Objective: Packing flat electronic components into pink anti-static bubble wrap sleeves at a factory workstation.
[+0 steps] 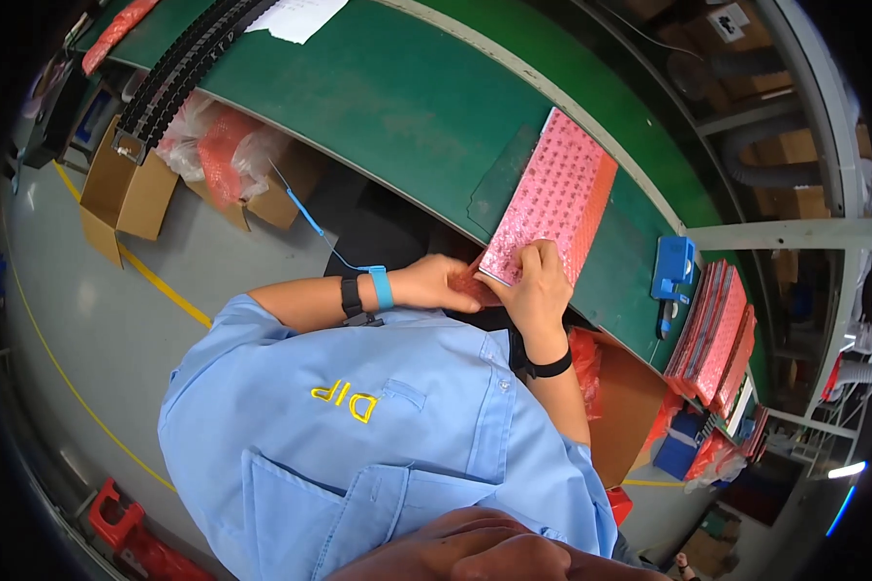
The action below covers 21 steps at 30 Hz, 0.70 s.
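A flat panel wrapped in pink bubble wrap (560,184) lies on the green bench top and sticks out over its near edge. My left hand (446,285) is closed on a loose flap of the wrap at the panel's near left corner. Beside it, my right hand (533,286) has its fingers bent and pressed together on the near end of the wrapped panel, with the wrap under them. Part of the flap is hidden behind my left fingers. A dark transparent sheet (502,184) lies along the panel's left side.
To the right on the bench are a blue tape dispenser (672,266) and a stack of pink-wrapped panels (709,334). At the far left stands a black slotted rack (189,73). Cardboard boxes (131,194) sit below the bench. A blue cord (305,215) runs from my left wrist strap.
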Available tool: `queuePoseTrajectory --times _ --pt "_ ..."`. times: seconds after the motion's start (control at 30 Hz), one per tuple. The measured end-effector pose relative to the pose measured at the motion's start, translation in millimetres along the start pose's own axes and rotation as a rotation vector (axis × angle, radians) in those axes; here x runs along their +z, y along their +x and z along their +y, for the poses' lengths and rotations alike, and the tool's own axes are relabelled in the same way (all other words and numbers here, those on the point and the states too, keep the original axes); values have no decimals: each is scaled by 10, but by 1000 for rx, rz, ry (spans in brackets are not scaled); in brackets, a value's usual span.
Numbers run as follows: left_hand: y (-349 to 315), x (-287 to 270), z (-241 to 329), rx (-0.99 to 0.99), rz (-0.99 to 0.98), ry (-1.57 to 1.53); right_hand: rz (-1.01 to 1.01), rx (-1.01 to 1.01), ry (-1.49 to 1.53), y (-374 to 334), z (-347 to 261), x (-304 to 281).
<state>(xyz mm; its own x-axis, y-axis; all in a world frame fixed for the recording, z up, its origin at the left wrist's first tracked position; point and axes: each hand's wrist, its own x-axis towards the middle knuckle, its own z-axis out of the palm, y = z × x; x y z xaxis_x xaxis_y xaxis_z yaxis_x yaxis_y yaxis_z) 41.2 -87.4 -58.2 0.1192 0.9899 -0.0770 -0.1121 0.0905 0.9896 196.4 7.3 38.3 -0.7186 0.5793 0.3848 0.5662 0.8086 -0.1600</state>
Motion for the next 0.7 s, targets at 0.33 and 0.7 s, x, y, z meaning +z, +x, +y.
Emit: queuePoseTrajectory --times 0.33,0.7 --pt "-12 -185 121 50 32 109 48 122 29 9 92 10" --pt "5 -180 52 -10 25 43 -145 -12 210 154 103 -224"
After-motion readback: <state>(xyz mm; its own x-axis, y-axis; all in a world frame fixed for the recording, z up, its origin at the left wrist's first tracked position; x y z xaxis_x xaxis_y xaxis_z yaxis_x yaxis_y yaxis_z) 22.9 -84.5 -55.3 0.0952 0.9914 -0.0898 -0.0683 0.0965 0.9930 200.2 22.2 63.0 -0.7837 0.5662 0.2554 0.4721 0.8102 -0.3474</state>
